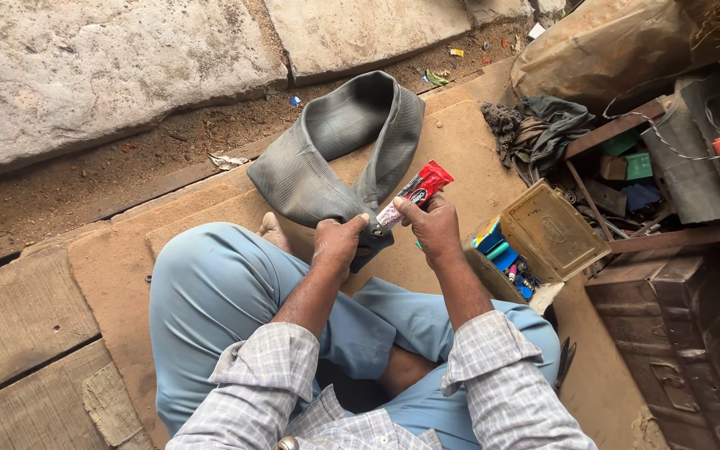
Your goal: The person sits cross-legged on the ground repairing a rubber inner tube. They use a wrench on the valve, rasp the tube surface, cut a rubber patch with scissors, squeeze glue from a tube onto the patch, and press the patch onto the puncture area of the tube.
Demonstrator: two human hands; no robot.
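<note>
Checked sleeves and blue trousers sit closest, my legs crossed on a worn brown mat [460, 150] laid over wooden boards. Left hand [339, 243] has its grip closed on the folded end of a grey rubber inner tube [335, 150] — the rest of the tube loops away from me across the mat. Right hand [435, 229] pinches the lower end of a small red tube [414, 194], tilted up and away, its tip meeting the rubber just beside my left thumb. An open tin box [543, 233] with small coloured items stands just right of that hand — dark rags [543, 125] beyond it.
</note>
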